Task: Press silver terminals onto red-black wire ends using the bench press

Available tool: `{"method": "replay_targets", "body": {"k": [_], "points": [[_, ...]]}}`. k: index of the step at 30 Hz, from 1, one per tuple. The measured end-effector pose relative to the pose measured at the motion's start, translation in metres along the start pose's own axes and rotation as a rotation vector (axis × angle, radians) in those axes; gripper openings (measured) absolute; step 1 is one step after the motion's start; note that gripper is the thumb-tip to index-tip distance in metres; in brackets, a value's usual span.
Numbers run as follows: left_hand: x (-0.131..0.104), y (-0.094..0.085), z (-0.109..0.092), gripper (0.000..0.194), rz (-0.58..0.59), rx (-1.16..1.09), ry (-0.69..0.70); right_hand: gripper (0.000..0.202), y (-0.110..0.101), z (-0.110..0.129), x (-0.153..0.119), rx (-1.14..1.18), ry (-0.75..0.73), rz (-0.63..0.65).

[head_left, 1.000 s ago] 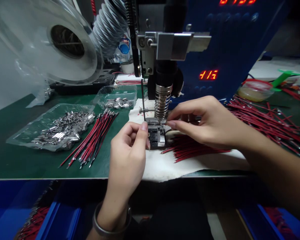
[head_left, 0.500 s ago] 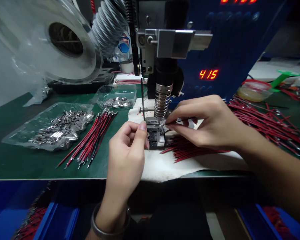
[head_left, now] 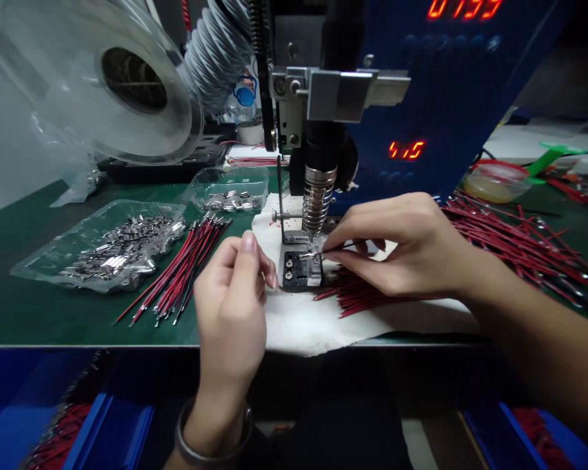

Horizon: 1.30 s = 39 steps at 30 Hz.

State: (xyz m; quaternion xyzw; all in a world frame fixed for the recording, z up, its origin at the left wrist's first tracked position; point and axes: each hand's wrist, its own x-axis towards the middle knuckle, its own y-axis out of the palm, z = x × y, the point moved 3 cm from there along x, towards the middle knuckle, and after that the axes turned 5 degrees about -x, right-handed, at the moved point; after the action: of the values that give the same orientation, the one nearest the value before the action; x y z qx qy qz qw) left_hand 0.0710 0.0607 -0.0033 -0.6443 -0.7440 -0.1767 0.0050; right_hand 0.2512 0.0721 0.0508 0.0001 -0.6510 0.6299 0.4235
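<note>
My right hand (head_left: 396, 245) pinches a thin dark wire (head_left: 345, 246) between thumb and fingertips. At the wire's left end a small silvery metal piece (head_left: 306, 255) lies over the black fixture block (head_left: 296, 271), just below the coiled-spring head (head_left: 318, 196) of a soldering machine. My left hand (head_left: 235, 287) is to the left of the block, apart from it, thumb pressed to the curled fingers. Whatever those fingers may hold is hidden. Under my right hand, a bundle of red wires (head_left: 357, 297) rests on a white cloth (head_left: 304, 326).
Left of my hands are a clear tray of metal parts (head_left: 122, 251), a smaller tray (head_left: 230, 196) and a red-and-black wire bundle (head_left: 176, 274). More wires (head_left: 529, 241) pile up at right, near a red-rimmed tub (head_left: 497, 179). A blue control box (head_left: 451, 98) stands behind.
My left hand has drawn back leftward from the fixture block, uncovering it. My right hand still holds the wire; its metal end now shows over the block, slightly lower.
</note>
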Motion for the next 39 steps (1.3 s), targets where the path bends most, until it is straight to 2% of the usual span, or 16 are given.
{"method": "replay_targets", "body": {"k": [4,6,10,13,16,19,25,28,31,33,35,37,39], "points": [[-0.027,-0.003,-0.007,0.035,-0.079,0.113,0.03,0.007,-0.002,0.005,-0.003,0.031,-0.059,-0.037],[-0.042,0.001,-0.007,0.032,-0.066,0.198,0.029,0.006,-0.003,0.009,-0.005,0.051,-0.07,-0.053],[-0.064,0.016,-0.007,0.014,0.002,0.347,0.087,0.01,-0.004,0.017,-0.004,0.126,-0.095,-0.078],[-0.068,0.028,-0.005,0.016,0.125,0.372,0.075,0.014,-0.003,0.02,-0.004,0.201,-0.103,-0.1],[-0.067,0.035,-0.004,0.014,0.181,0.307,0.048,0.016,-0.001,0.022,-0.003,0.269,-0.094,-0.086],[-0.064,0.039,-0.005,0.022,0.169,0.228,0.037,0.016,-0.001,0.023,-0.002,0.338,-0.081,-0.074],[-0.068,0.041,-0.003,0.017,0.097,0.096,-0.039,0.008,0.003,0.023,-0.002,0.402,-0.043,0.004],[-0.067,0.029,-0.007,0.01,0.003,0.105,-0.038,0.009,0.0,0.018,-0.004,0.339,-0.059,0.058],[-0.055,0.001,-0.019,0.012,-0.066,0.19,-0.016,0.016,-0.008,0.005,-0.004,0.13,-0.068,0.105],[-0.043,-0.018,-0.028,0.011,0.04,0.328,0.009,0.021,-0.013,-0.008,-0.003,-0.052,-0.01,0.176],[-0.029,-0.038,-0.038,0.012,0.065,0.514,0.058,0.018,-0.015,-0.021,-0.004,-0.181,0.087,0.282],[-0.015,-0.053,-0.047,0.013,0.073,0.695,0.138,0.015,-0.016,-0.029,-0.004,-0.205,0.14,0.366],[-0.001,-0.062,-0.052,0.014,0.095,0.86,0.152,0.015,-0.015,-0.032,-0.005,-0.171,0.16,0.423]]}}
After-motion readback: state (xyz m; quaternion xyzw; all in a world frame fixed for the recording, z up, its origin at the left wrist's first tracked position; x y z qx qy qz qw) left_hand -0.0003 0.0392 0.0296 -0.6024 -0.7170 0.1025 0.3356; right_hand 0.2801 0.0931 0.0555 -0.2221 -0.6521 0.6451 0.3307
